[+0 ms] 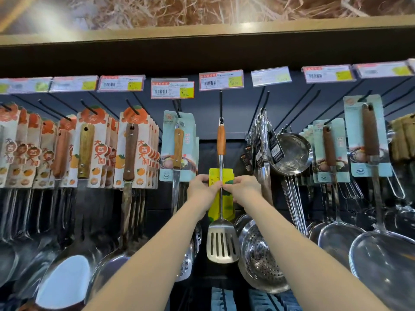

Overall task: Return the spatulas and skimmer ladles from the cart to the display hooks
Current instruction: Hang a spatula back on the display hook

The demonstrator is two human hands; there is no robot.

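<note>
Fingers (216, 187) of left hand (201, 189) and right hand (244, 188) are pinched on the spatula (222, 245) card (214, 175). It should be squared gently, so nothing is pulled off the hook (221, 104).

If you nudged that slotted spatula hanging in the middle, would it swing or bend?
Probably swings: the slotted spatula hangs from one hook by its top loop. The steel shaft looks rigid, unlikely to bend. Its yellow card, which the left hand and right hand pinch, seems thin and floppy.

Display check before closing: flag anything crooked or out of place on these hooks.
The price label above the teal-carded spatula sits lower than its neighbours. The slotted spatula hangs straight; left hand and right hand pinch its yellow card.
</note>
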